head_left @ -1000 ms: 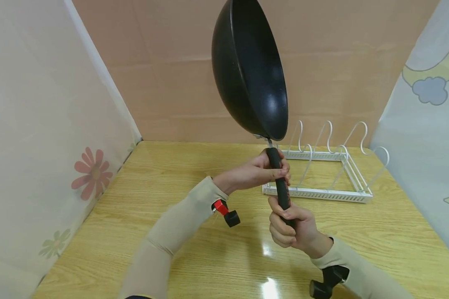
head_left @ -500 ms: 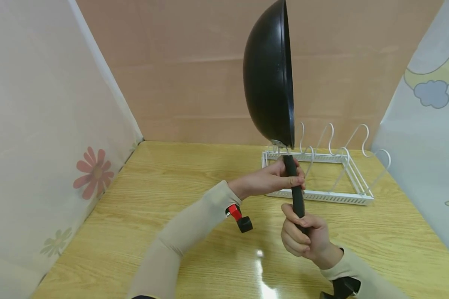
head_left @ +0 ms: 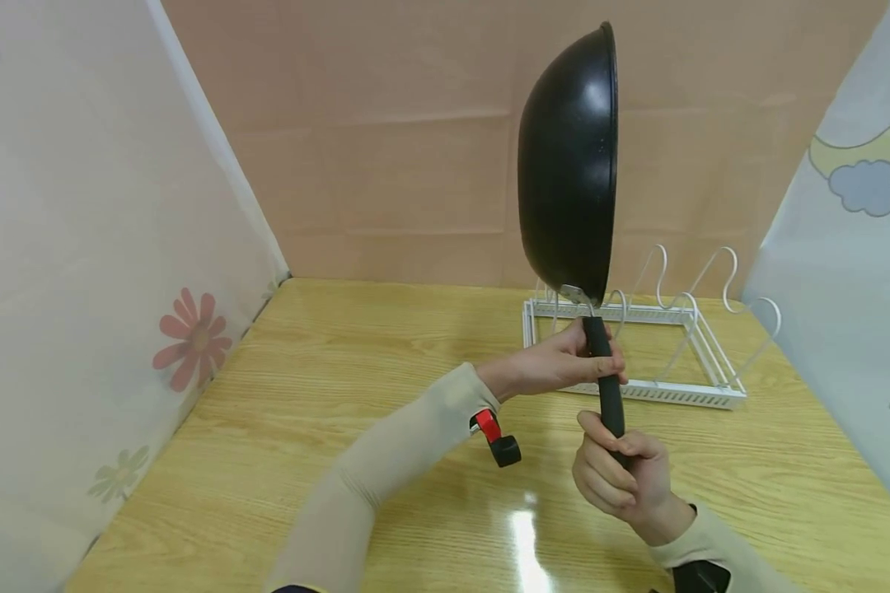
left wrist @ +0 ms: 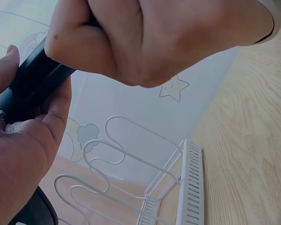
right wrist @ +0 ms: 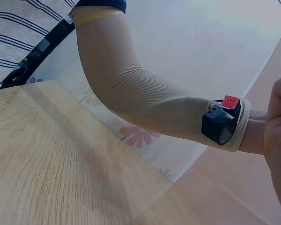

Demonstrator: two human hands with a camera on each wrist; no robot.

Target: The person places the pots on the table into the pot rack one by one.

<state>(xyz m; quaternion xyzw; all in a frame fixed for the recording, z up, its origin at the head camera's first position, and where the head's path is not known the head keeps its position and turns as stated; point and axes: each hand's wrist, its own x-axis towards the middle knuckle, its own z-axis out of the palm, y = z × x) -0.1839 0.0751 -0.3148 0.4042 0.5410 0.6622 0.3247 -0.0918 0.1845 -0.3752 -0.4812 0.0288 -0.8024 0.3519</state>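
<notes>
A black wok (head_left: 567, 165) is held upright on its long handle (head_left: 610, 399), its bowl uppermost and its rim turned to the right in the head view. My left hand (head_left: 556, 360) grips the upper part of the handle, close below the bowl, with the thumb across the front. Lower down, my right hand (head_left: 623, 478) wraps its fingers round the handle's end. In the left wrist view the black handle (left wrist: 37, 77) runs between both hands, and a dark piece of the bowl (left wrist: 35, 211) shows at the bottom left. The right wrist view shows neither wok nor handle.
A white wire rack (head_left: 682, 394) with curved upright hoops stands on the wooden table (head_left: 326, 428) at the back right, partly behind the wok and left hand. A brown wall closes the back; patterned sheets (head_left: 119, 206) hang at both sides.
Both hands have carried the wok to the right and somewhat lower in the head view. It has turned, so its dark inside no longer shows and its outer side faces the camera.
</notes>
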